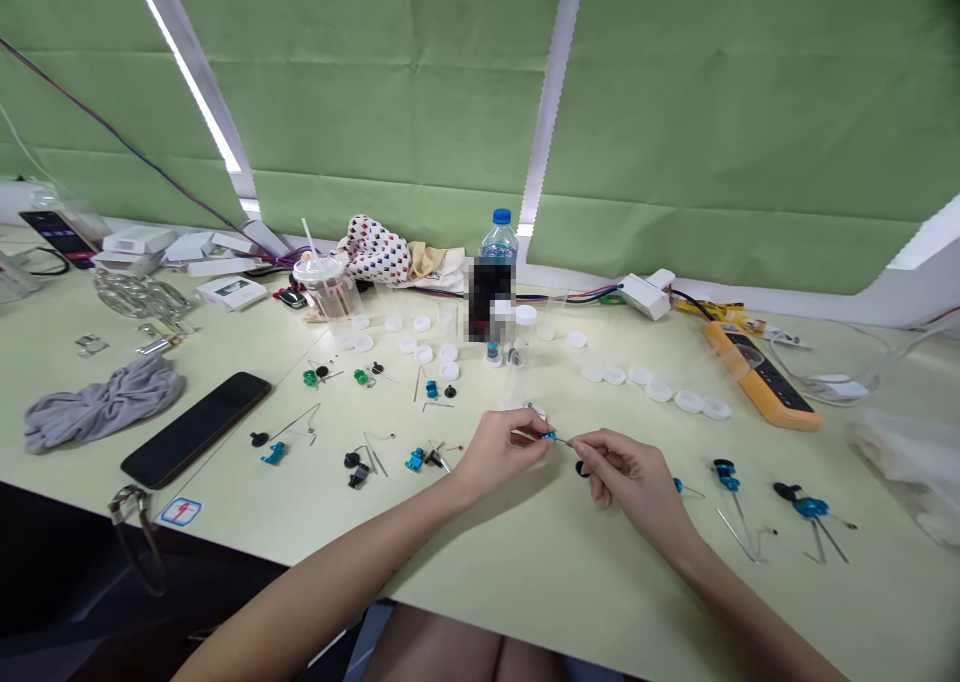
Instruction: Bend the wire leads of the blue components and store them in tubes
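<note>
Pale bench (547,562), both hands over its middle, nearer the front edge than the back. Left hand (501,450) pinched narrow, thumb and fingers on a small blue part (548,435); the part sits at the fingertips, on the side facing the other hand. Right hand (621,467) also pinched narrow, gripping the end of a thin metal rod (564,441) that spans the short gap to the blue part. Whether the rod is inside the part or only against it, cannot tell. Black disc (582,469) just beside the right fingers, partly hidden by them.

Towards the right edge: two blue-and-black pieces (810,507) (726,477) with thin rods and bent keys near them. Left of the left hand: a blue clip (415,458) among small dark parts. Beyond the right hand, towards the back edge, a row of white caps (659,391); orange power strip (761,377) near the back right corner. Dark phone (196,430) near the front edge, well left of both hands.
</note>
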`<state>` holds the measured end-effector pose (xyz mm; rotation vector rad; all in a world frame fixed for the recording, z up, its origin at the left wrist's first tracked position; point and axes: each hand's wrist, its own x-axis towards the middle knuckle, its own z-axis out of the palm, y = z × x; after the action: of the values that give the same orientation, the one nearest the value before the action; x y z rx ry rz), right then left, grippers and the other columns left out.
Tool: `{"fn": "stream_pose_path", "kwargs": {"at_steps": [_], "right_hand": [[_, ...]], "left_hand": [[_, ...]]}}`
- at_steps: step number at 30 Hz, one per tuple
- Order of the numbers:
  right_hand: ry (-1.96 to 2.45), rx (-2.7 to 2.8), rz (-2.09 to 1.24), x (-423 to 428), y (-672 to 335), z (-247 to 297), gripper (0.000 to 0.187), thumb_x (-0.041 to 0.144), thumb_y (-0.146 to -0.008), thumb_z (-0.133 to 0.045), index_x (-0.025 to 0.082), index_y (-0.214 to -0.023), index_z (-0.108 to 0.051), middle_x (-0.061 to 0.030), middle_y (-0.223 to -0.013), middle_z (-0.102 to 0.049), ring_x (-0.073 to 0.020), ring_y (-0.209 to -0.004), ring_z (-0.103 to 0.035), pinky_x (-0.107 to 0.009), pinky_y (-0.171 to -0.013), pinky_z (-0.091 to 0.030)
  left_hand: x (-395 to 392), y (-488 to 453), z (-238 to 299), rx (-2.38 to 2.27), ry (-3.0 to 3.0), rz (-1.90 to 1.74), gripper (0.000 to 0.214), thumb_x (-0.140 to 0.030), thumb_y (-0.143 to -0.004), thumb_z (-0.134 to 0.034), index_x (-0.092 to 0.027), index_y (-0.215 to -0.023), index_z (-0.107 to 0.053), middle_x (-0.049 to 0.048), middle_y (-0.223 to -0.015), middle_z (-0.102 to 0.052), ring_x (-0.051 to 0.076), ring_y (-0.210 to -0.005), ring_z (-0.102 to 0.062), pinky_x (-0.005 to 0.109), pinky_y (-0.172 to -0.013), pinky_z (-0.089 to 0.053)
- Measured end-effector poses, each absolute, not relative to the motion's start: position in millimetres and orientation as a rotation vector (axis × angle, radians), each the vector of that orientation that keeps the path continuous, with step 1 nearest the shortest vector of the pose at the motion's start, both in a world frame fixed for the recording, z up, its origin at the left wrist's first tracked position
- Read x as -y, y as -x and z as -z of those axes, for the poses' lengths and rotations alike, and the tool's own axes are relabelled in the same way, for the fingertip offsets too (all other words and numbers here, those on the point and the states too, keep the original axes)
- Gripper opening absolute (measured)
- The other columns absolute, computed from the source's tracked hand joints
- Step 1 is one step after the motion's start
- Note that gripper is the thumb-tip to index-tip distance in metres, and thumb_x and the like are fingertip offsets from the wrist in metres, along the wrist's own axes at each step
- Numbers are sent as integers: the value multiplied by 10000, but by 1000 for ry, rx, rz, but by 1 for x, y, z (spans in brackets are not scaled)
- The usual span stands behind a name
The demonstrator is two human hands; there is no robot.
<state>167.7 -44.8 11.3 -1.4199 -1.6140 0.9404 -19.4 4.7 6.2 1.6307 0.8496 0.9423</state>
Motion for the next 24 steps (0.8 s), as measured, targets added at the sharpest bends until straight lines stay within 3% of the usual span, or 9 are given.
{"fn": "stream_pose_path", "kwargs": {"at_steps": [6, 12, 18, 24], "right_hand": [[1454, 1487, -1142, 41, -171, -12, 422, 570, -797, -531, 167, -788, -652, 4, -572, -521, -113, -431, -499, -235, -384, -413], [1454, 1854, -668, 43, -172, -10, 343, 432, -911, -421, 205, -947, -676, -13, -656, -561, -132, -543, -535, -251, -518, -460], [1365, 2254, -278, 43, -173, -11, 398, 262, -956, -308, 211, -1330, -431, -27, -781, -529, -127, -654, -570, -246, -646, -502], [1258, 2301, -292, 39, -180, -8, 472, 150, -937, -247, 243, -1388, -348, -21, -787, -527, -106, -692, -568, -228, -699, -494]], "left_hand": [[-2, 20, -8, -853, -1727, -912, 177, -289, -769, -581, -149, -828, -673, 41, -823, -664, 139, -740, -588, 268, -746, -520], [-3, 17, 0, -886, -1618, -945, 146, -275, -737, -604, -132, -750, -631, 27, -739, -623, 110, -638, -545, 226, -632, -472], [-9, 17, 0, -860, -1491, -987, 173, -288, -699, -648, -129, -680, -584, 22, -706, -596, 102, -623, -531, 215, -612, -429], [-8, 19, 0, -866, -1555, -974, 161, -291, -721, -628, -130, -728, -615, 38, -762, -616, 118, -673, -555, 223, -657, -453]]}}
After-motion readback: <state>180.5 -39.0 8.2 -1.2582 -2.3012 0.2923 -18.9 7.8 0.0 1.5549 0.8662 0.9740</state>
